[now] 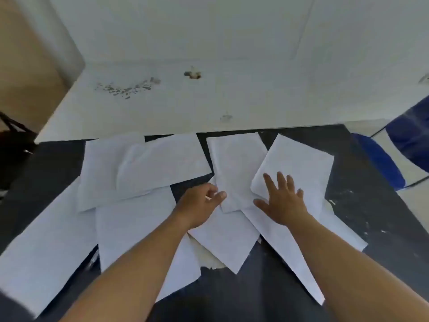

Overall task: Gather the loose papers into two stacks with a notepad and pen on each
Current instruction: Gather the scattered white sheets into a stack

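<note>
Head view: loose papers lay scattered across dark tabletop. Left hand pinched near edge of 1 sheet, long axis toward far edge. Right hand rested open, flat beside it.

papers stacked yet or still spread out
Spread out: the papers lie loose and overlapping across the table; the right hand rests flat on one.
</note>
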